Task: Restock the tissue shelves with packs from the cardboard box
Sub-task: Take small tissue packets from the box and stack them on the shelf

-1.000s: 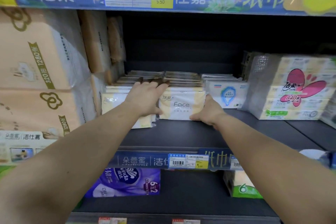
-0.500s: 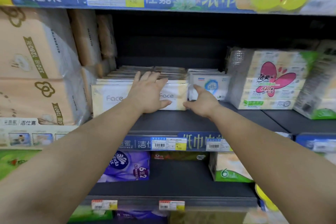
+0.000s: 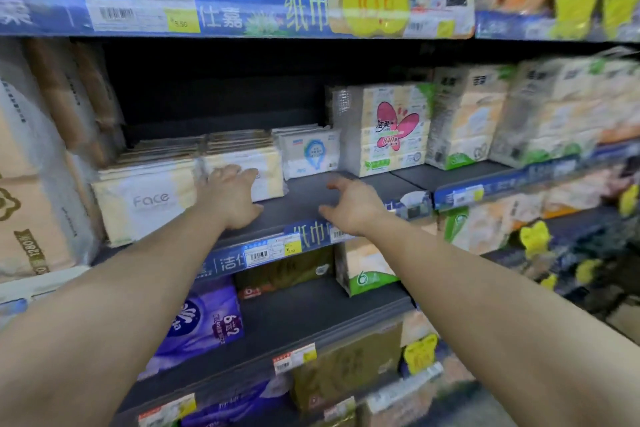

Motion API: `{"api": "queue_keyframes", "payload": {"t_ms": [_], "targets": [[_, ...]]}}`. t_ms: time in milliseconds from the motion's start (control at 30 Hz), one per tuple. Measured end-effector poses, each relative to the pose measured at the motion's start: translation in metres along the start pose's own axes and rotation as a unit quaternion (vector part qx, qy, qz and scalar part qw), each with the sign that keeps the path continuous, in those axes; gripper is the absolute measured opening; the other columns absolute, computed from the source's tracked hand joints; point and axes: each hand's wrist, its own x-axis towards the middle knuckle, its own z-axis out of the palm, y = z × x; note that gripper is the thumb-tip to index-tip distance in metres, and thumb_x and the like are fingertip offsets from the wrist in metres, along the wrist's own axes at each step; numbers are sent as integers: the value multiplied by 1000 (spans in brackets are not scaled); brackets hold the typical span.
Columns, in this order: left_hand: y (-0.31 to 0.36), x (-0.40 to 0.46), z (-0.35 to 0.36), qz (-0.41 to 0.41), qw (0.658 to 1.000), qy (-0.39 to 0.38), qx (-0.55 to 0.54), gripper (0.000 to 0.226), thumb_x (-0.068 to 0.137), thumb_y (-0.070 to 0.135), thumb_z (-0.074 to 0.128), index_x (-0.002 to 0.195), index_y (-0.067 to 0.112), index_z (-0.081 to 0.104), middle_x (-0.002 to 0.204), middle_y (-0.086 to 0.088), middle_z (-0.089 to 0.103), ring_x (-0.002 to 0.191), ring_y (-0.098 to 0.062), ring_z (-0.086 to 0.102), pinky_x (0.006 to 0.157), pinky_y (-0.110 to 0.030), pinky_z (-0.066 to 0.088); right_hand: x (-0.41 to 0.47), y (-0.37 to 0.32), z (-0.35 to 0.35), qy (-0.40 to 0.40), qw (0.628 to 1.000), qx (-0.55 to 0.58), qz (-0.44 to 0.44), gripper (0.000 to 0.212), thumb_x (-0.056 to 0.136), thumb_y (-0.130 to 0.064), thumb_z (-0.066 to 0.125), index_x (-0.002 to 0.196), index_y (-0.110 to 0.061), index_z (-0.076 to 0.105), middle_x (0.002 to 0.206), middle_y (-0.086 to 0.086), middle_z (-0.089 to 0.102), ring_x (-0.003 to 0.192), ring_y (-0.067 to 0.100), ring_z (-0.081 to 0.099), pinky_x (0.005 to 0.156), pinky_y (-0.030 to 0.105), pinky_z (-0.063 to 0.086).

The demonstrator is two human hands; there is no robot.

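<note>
Head view shows both bare arms reaching toward the middle shelf [image 3: 308, 194] of a tissue aisle. Left hand [image 3: 231, 196] lies flat with fingers spread against the front of a cream tissue pack [image 3: 266, 172]; it presses on the pack and does not grip around it. At 9 o'clock from this hand, touching the pressed pack on its side, stands a second cream pack printed "Face" [image 3: 145, 203], a little closer to the shelf edge. More flat packs of the same kind lie stacked behind both of them.

Right hand [image 3: 353, 206] hovers above the bare dark shelf surface, fingers loosely curled and apart, holding nothing and touching no pack. At 12 o'clock from the right hand sits a small white pack with a blue emblem [image 3: 311, 154], just beside the pressed cream pack. At 1 o'clock from the same hand stands a taller bundle with a pink butterfly label [image 3: 388, 130], and further bundles continue to 3 o'clock, blurred.

At 9 o'clock of the frame, large beige bundles [image 3: 31, 191] fill the left end of the shelf. At 6 o'clock from the left hand, on the lower shelf, lies a purple pack [image 3: 204, 322], with a green and white pack [image 3: 367, 272] near it to the right. Blue price strip [image 3: 263, 255] runs along the shelf edge under both wrists. The cardboard box is not in the frame
</note>
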Motion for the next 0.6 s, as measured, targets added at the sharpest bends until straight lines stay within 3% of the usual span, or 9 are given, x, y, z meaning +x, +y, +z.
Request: {"api": "queue_keyframes", "payload": {"t_ms": [167, 333, 600], "targets": [[42, -33, 8, 75, 986, 11, -152, 72, 86, 54, 58, 147, 25, 33, 153, -8, 32, 139, -28, 30, 114, -38, 24, -50, 22, 7, 6, 997, -46, 64, 59, 89, -43, 57, 142, -24, 42, 140, 12, 48, 130, 32, 42, 106, 38, 38], [101, -68, 13, 175, 961, 11, -215, 68, 86, 48, 62, 144, 20, 40, 149, -7, 39, 137, -28, 34, 113, -36, 26, -101, 57, 0, -6, 988, -85, 129, 58, 93, -45, 51, 145, -25, 36, 148, 8, 41, 134, 30, 38, 108, 39, 37], [197, -93, 30, 254, 926, -93, -262, 69, 84, 52, 64, 142, 23, 41, 149, -8, 38, 135, -30, 35, 108, -38, 33, -161, 127, -19, 21, 968, -108, 226, 53, 94, -48, 50, 142, -28, 41, 143, 11, 42, 130, 33, 38, 101, 42, 41]]}}
